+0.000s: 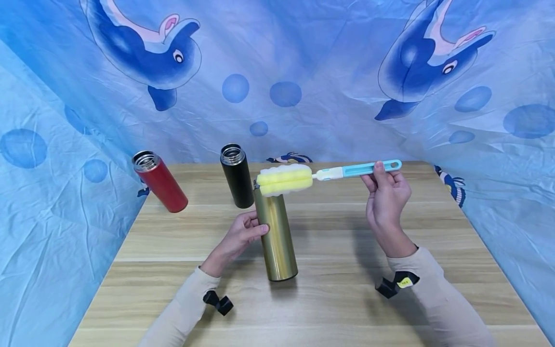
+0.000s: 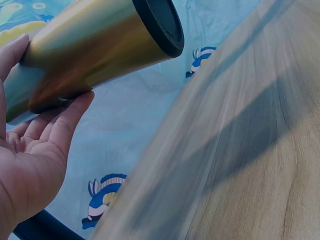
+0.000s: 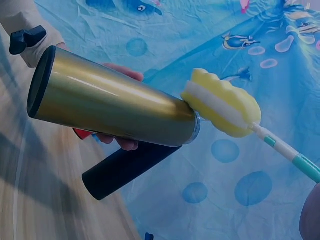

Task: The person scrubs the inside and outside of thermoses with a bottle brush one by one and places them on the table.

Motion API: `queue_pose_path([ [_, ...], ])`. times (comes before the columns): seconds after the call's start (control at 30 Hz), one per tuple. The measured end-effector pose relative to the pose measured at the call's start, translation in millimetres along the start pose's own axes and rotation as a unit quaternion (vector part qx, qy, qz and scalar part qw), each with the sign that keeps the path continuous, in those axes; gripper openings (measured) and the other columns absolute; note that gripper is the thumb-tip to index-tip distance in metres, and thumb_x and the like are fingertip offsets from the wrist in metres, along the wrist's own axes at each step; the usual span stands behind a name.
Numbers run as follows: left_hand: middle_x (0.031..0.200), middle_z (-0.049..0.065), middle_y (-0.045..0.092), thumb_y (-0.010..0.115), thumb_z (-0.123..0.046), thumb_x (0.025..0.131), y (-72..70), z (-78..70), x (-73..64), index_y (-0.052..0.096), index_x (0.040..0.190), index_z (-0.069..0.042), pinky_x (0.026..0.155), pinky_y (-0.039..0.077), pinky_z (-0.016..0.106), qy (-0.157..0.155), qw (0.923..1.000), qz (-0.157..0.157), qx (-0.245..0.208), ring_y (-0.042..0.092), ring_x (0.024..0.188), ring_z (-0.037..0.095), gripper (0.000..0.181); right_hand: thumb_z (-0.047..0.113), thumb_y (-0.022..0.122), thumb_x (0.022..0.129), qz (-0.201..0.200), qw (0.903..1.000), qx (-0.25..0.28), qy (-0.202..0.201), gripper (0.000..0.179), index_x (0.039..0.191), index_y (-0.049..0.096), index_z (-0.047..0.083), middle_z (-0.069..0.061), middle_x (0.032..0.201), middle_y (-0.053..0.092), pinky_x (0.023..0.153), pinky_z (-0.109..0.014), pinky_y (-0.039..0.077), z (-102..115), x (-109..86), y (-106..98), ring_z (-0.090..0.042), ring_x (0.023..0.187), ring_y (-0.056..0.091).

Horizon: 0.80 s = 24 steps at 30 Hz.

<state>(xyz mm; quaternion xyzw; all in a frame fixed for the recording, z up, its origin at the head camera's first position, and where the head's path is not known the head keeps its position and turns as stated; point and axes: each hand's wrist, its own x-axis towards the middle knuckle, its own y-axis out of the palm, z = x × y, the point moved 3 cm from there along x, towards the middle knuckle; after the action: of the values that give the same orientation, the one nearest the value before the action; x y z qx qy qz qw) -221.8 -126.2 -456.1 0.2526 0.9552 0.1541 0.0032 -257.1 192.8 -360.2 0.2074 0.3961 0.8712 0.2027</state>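
Note:
A gold bottle (image 1: 279, 243) is held above the table by my left hand (image 1: 237, 237), with thumb and fingers around its side. In the left wrist view its dark base (image 2: 167, 25) faces the table side. My right hand (image 1: 389, 200) pinches the turquoise handle (image 1: 361, 168) of a bottle brush with a yellow and white sponge head (image 1: 285, 181). The sponge covers the bottle's mouth in the head view. From the right wrist, the sponge end (image 3: 197, 90) lies by the bottle's rim (image 3: 195, 129); I cannot tell whether they touch.
A black bottle (image 1: 238, 183) without a lid stands behind the gold one. Farther left is a red bottle (image 1: 165, 185), also uncapped. The wooden table (image 1: 334, 308) ends at a blue curtain (image 1: 329, 120) printed with dolphins.

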Motion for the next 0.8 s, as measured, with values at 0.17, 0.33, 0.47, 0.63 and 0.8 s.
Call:
queue_pose_path([
  [0.17, 0.107, 0.004, 0.075, 0.067, -0.012, 0.091, 0.7, 1.0, 0.5, 0.057, 0.127, 0.005, 0.082, 0.061, 0.029, -0.001, 1.0, -0.004, 0.0, 0.073, 0.096, 0.015, 0.041, -0.003, 0.077, 0.087, 0.002, 1.0, -0.002, 0.0, 0.021, 0.094, 0.058, -0.01, -0.015, 0.079, 0.066, 0.067, -0.027, 0.061, -0.4, -0.3, -0.4, -0.021, 0.069, 0.075],
  [0.33, 0.106, 0.003, 0.075, 0.064, -0.012, 0.092, 1.4, 2.5, 0.1, 0.053, 0.129, 0.008, 0.081, 0.061, 0.029, -0.005, 1.0, -0.004, 0.004, 0.072, 0.094, 0.014, 0.043, -0.004, 0.077, 0.086, -0.001, 0.9999, -0.006, 0.008, 0.021, 0.095, 0.059, -0.011, -0.015, 0.076, 0.067, 0.065, -0.027, 0.061, -1.3, -1.6, -4.7, -0.022, 0.067, 0.075],
  [0.47, 0.108, 0.003, 0.074, 0.062, -0.012, 0.094, 1.7, 2.9, 0.0, 0.049, 0.132, 0.011, 0.082, 0.061, 0.03, -0.005, 0.9999, 0.0, 0.009, 0.072, 0.096, 0.014, 0.046, -0.004, 0.078, 0.086, 0.001, 0.9998, -0.014, 0.012, 0.022, 0.095, 0.059, -0.011, -0.015, 0.075, 0.068, 0.065, -0.027, 0.061, -1.1, -2.8, -7.8, -0.022, 0.067, 0.075],
  [0.63, 0.108, 0.003, 0.074, 0.06, -0.012, 0.096, 1.5, 2.9, 0.3, 0.046, 0.134, 0.014, 0.083, 0.061, 0.03, -0.008, 0.9999, 0.001, 0.012, 0.072, 0.097, 0.014, 0.049, -0.004, 0.076, 0.087, 0.003, 0.9996, -0.025, 0.015, 0.02, 0.092, 0.057, -0.009, -0.014, 0.074, 0.066, 0.065, -0.026, 0.061, 0.2, -4.6, -11.1, -0.021, 0.069, 0.075],
  [0.8, 0.106, 0.003, 0.074, 0.061, -0.014, 0.097, 1.4, 1.9, 0.8, 0.045, 0.133, 0.016, 0.081, 0.061, 0.029, -0.005, 1.0, -0.003, 0.007, 0.072, 0.095, 0.014, 0.05, -0.006, 0.074, 0.088, 0.003, 0.9993, -0.035, 0.015, 0.018, 0.092, 0.057, -0.009, -0.015, 0.075, 0.067, 0.067, -0.027, 0.062, 1.4, -6.0, -14.1, -0.021, 0.069, 0.075],
])
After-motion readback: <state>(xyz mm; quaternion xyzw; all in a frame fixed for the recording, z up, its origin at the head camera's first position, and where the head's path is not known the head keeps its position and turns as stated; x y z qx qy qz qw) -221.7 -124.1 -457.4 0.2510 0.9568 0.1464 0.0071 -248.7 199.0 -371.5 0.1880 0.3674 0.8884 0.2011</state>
